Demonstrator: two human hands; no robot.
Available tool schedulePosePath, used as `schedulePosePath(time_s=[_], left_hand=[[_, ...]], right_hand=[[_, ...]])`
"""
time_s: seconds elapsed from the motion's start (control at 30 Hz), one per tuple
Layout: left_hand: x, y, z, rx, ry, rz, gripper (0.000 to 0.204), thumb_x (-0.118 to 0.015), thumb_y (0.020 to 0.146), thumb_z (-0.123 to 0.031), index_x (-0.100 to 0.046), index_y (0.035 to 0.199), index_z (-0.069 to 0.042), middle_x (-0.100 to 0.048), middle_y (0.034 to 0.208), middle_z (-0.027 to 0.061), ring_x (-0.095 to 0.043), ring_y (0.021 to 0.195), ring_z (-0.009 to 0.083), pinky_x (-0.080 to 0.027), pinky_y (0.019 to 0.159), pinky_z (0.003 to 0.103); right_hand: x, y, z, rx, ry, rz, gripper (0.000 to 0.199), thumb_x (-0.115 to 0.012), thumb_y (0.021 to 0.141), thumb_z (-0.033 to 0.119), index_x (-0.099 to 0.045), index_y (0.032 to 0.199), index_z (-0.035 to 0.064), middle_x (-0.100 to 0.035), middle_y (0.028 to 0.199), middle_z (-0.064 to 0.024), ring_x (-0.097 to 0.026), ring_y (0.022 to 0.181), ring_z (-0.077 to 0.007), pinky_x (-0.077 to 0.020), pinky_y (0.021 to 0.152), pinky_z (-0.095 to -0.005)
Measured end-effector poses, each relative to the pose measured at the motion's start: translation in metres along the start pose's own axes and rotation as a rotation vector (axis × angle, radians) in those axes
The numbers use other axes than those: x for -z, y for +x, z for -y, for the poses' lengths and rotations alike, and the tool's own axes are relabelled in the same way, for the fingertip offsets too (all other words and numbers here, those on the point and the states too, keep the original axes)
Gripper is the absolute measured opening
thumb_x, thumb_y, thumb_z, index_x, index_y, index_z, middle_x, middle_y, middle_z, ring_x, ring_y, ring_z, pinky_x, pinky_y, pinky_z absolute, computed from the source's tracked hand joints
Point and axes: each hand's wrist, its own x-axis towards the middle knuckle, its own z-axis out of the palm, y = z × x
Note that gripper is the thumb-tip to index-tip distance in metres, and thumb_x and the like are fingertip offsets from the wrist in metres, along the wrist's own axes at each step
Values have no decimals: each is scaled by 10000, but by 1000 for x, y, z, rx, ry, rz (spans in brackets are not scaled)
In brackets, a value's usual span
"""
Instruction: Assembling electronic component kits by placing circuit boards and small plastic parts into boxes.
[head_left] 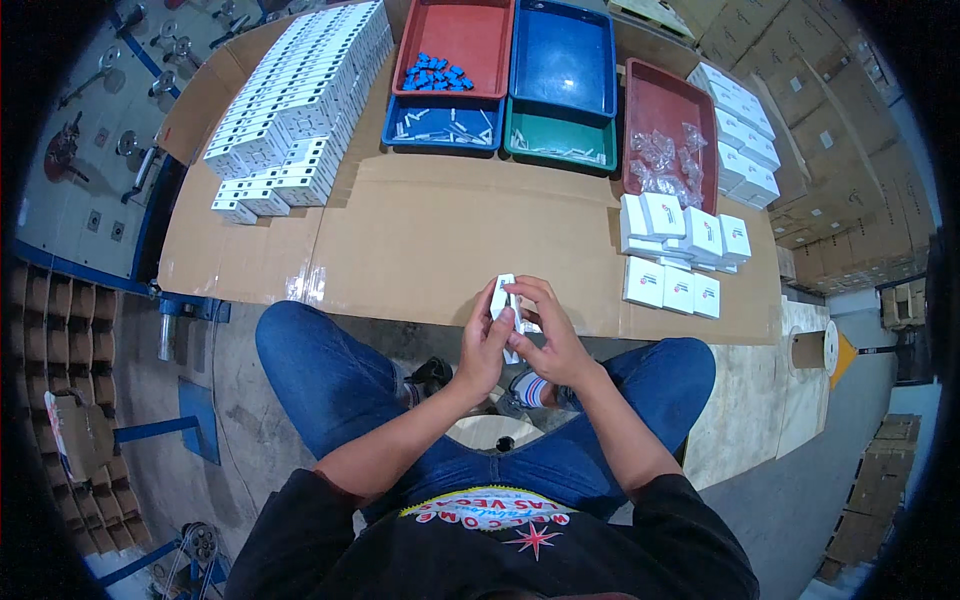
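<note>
You hide part of the white piece (502, 297), held between your half-curled left hand (484, 346) and half-curled right hand (556, 342).

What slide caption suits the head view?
Left hand and right hand hold a white rectangular piece near a cardboard-covered table bearing plastic trays and white boxes.

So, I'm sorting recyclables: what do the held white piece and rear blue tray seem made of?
Held white piece: perhaps smooth plastic, from crisp edges, though it's partly covered. Rear blue tray: probably plastic, semi-gloss, from rounded corners and soft highlights.
</note>
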Motion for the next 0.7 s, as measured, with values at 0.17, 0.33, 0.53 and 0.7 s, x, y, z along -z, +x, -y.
schedulePosePath(time_s=[0.17,0.33,0.53,0.7], left_hand=[[3,0,9,-101,-14,-7,631,-543,1056,-357,-344,1544,-9,-530,1313,71,-533,1133,134,-464,958,289],[8,-1,18,-124,14,-13,648,-544,1055,-374,-343,1542,4,-487,1380,83,-512,1209,153,-445,1008,302],[3,0,10,-143,35,-3,707,-570,1040,-385,-293,1558,8,-474,1394,87,-496,1250,173,-423,1048,320],[7,8,3,-248,172,-6,851,-636,980,-461,-237,1558,20,-417,1414,148,-451,1310,247,-407,1082,379]], right_hand=[[-1,2,1,20,-31,8,577,-699,933,240,-464,1451,140,-384,1467,-177,-473,1334,-364,-479,1045,-479],[0,1,1,12,-34,13,555,-688,932,243,-484,1438,141,-406,1459,-189,-481,1325,-372,-486,1025,-468],[1,1,-3,88,-58,4,572,-660,949,301,-472,1451,103,-405,1476,-205,-458,1347,-396,-419,1095,-484],[6,1,-1,157,-76,-8,627,-603,993,375,-417,1515,83,-403,1494,-216,-455,1360,-364,-399,1109,-456]])
